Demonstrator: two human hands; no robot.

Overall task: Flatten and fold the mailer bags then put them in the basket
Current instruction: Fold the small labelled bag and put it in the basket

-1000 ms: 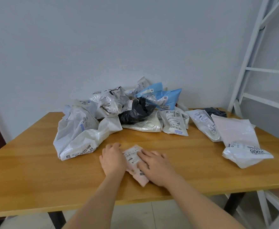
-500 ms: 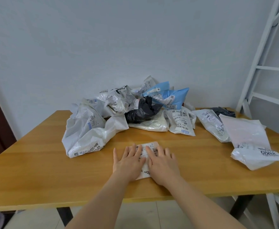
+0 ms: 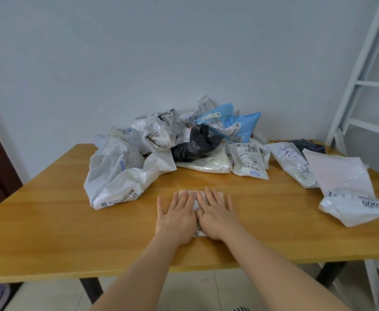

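Observation:
A small white mailer bag with a printed label lies flat on the wooden table, near the front edge. My left hand and my right hand lie side by side on it, palms down, fingers straight and spread, pressing it flat. They cover most of the bag. Behind it sits a heap of crumpled mailer bags: white ones, a black one and a blue one. No basket is in view.
More mailer bags lie at the right: a pale pink one and a white one. A large white bag spreads left of my hands. A white metal ladder frame stands at the right, against the wall.
The bag was turned from a slant to lie straight. Both hands slid onto it and now press it flat, fingers pointing away from me.

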